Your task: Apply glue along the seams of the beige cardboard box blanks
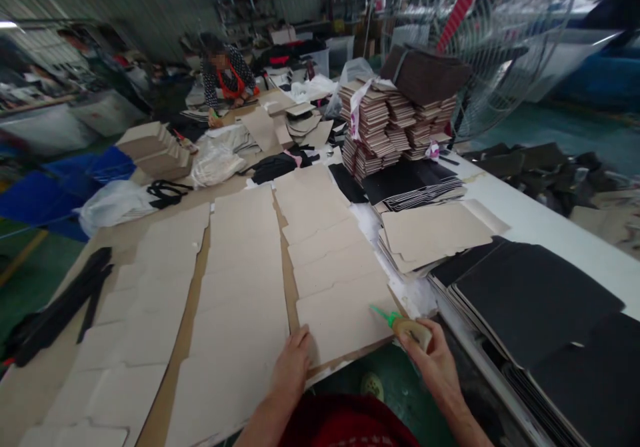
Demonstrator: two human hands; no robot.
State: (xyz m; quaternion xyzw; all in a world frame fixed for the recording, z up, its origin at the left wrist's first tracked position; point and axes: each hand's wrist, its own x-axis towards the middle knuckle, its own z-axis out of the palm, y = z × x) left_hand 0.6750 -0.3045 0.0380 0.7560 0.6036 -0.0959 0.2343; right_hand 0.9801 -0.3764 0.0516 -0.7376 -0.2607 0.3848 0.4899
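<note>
My right hand (437, 357) is wrapped round a yellowish squeeze glue bottle (413, 330). The bottle's green nozzle points left, above the nearest beige cardboard panel (345, 317). At that panel's lower left corner, my left hand (293, 361) has its bent fingers closed on the edge; its fingertips are partly hidden. Beige panels overlap in long columns, with a middle column (240, 293) and a left column (145, 307) beside the one under the nozzle. Strips of the brown table board (286, 260) show between the columns.
On the right lie stacked black panels (540, 293) and a beige stack (435, 230). Bundled cardboard pieces (380, 123) stand behind, near a large fan (505, 53). A co-worker (227, 77) leans over the table's far end. Black strips (65, 303) lie at the left edge.
</note>
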